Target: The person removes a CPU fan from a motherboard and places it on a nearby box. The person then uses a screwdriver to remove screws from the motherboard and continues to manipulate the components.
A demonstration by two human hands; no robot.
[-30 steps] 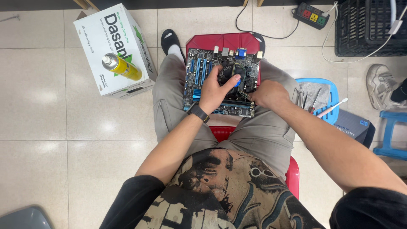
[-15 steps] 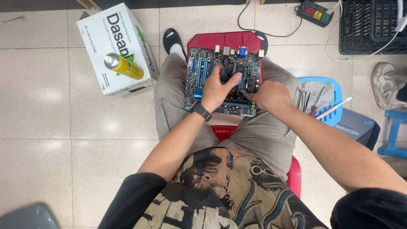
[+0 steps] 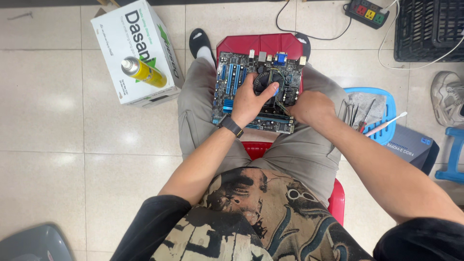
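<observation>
A computer motherboard (image 3: 232,82) with blue slots lies across my knees, partly over a red stool (image 3: 261,43). My left hand (image 3: 251,99) rests on the board with its fingers laid on the round black cooler fan (image 3: 265,77). My right hand (image 3: 311,106) is curled at the board's right edge, next to the fan; what it grips there is hidden. A dark watch sits on my left wrist.
A white cardboard box (image 3: 121,53) with a yellow spray can (image 3: 144,71) on top stands at the left. A blue stool (image 3: 384,104) at the right carries hand tools and a brush. A power strip (image 3: 369,13), a black crate (image 3: 430,29), a shoe (image 3: 447,96) lie beyond.
My hands stay on the motherboard and fan; the left fingers have shifted slightly over the cooler. The view has drifted a little.
</observation>
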